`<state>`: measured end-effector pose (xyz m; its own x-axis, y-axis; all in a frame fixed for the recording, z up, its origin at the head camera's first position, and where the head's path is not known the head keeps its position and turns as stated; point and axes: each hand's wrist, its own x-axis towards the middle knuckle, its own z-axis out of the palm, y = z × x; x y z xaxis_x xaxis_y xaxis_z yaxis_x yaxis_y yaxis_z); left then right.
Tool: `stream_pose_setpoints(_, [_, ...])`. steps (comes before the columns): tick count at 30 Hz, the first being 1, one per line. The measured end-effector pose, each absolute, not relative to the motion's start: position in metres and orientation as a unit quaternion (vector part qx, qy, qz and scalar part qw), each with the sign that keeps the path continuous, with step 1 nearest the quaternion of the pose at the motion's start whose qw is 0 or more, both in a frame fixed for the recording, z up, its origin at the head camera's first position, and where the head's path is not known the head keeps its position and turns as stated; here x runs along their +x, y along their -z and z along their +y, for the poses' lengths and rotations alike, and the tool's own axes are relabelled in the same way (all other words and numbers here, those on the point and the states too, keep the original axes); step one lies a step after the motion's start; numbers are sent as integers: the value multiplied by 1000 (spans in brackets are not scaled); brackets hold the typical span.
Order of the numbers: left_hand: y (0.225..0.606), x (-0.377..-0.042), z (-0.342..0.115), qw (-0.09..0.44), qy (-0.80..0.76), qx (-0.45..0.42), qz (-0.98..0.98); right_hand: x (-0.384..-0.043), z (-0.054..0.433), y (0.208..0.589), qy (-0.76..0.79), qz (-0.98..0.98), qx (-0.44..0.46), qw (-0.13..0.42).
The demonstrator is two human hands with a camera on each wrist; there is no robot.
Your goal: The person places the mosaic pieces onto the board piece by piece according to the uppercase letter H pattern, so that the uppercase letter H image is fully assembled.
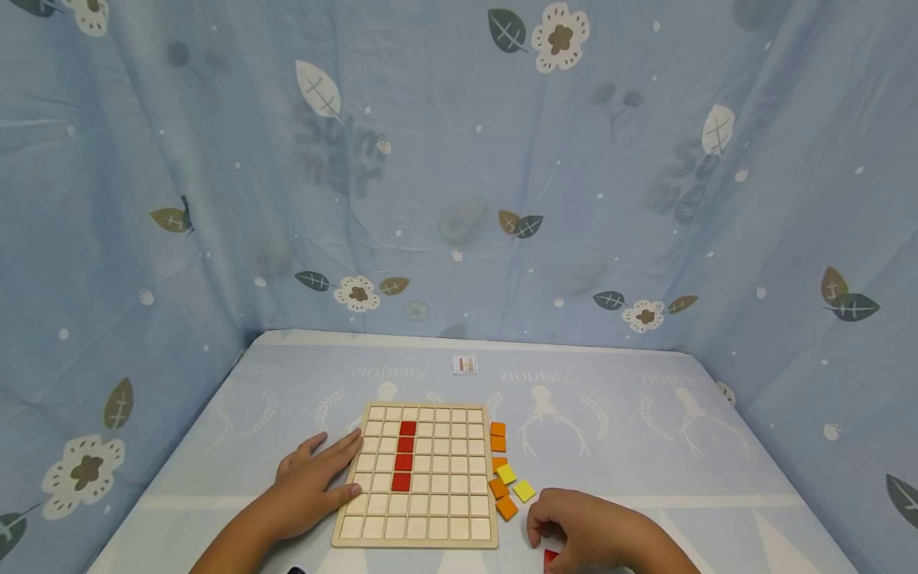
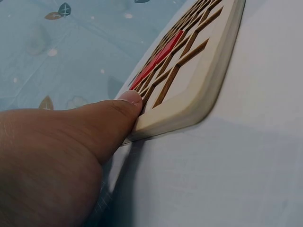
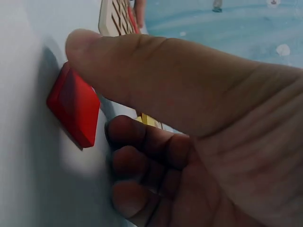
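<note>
A wooden grid board (image 1: 428,529) lies on the table, with several red square tiles set in one of its columns (image 1: 404,462). My left hand (image 1: 311,482) rests along the board's left edge, fingers spread. In the left wrist view the left thumb (image 2: 106,118) touches the board's rim (image 2: 189,111). Beyond the board's lower right corner, my right hand (image 1: 591,526) is low over a loose red tile (image 3: 75,106). The right thumb lies over one corner of this tile; the bent fingers (image 3: 128,161) are apart from it. Whether the thumb touches it I cannot tell.
Several orange tiles (image 1: 506,509) and two yellow tiles (image 1: 524,490) lie beside the board's right edge. A small printed card (image 1: 464,365) is behind the board. A patterned blue curtain (image 1: 459,175) surrounds the table (image 1: 631,446). A small dark object (image 1: 296,570) shows at the front edge.
</note>
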<state>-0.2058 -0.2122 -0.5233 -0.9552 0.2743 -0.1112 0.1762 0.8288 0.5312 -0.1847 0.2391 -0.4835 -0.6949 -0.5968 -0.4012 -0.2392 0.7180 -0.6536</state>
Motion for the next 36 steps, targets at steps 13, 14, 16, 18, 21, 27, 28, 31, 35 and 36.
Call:
stream_pose_setpoints(13, [522, -207, -213, 96, -265, 126, 951, -179, 242, 486, 296, 875, -217, 314])
stream_pose_setpoints(14, [522, -207, -214, 94, -266, 126, 951, -180, 240, 485, 292, 878, -214, 313])
stream_pose_setpoints(16, [522, -207, -215, 90, -265, 128, 951, -180, 237, 483, 279, 886, -206, 308])
stream_pose_setpoints(18, [523, -207, -215, 88, -265, 128, 952, -180, 237, 481, 279, 888, -206, 301])
stream_pose_setpoints(21, [525, -207, -214, 90, -267, 126, 951, -182, 239, 481, 287, 889, -211, 289])
stream_pose_setpoints(27, [526, -207, -215, 97, -264, 121, 952, -195, 244, 494, 384, 857, -213, 270])
stream_pose_setpoints(28, [525, -207, -215, 97, -264, 119, 952, -199, 243, 496, 408, 848, -209, 266])
stream_pose_setpoints(31, [525, -208, -215, 99, -265, 117, 952, -207, 235, 498, 471, 826, -187, 248])
stream_pose_setpoints(35, [526, -209, -214, 103, -269, 118, 950, -215, 218, 494, 525, 807, -145, 228])
stream_pose_setpoints(36, [526, -210, -214, 103, -269, 119, 950, -217, 213, 493, 537, 802, -135, 222])
